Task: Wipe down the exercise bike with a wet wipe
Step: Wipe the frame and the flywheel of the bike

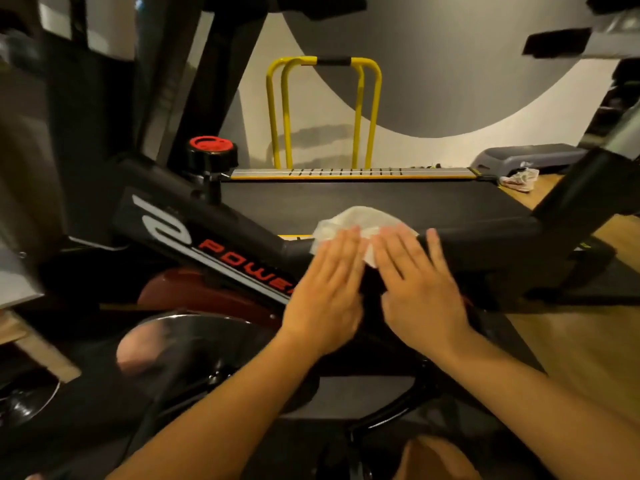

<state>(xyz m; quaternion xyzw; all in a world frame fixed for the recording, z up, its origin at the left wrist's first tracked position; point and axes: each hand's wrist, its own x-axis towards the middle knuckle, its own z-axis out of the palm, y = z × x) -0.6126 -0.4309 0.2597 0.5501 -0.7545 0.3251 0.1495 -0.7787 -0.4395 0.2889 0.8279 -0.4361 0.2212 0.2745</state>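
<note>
The room has a wooden floor (575, 344) to the right of the hands and a wall (450, 64) painted in grey and white curves beyond them. Past the fingertips lies a black treadmill deck (363, 197) edged with a silver strip, and a yellow rail frame (322, 112) stands behind it. Farther right, against the wall, sits a grey step platform (526, 159), with a crumpled white wrapper (519, 180) on the floor just in front of it.

The exercise bike (485, 239) is black. Its sloping tube to the left of the hands carries red letters reading "POWE", the rest hidden by the left hand (325, 292), along with a white logo mark. Above that tube is a black knob with a red cap (211, 150). A shiny flywheel (173, 337) shows below and left of the wrists.

The wet wipe (360, 220) lies spread on the bike's top tube, under and just beyond the fingertips of both hands. The left hand is flat, fingers straight, pressing on the wipe's left part. The right hand (419, 289) is likewise flat with fingers spread, pressing on its right part. The two hands lie side by side, close but apart.
</note>
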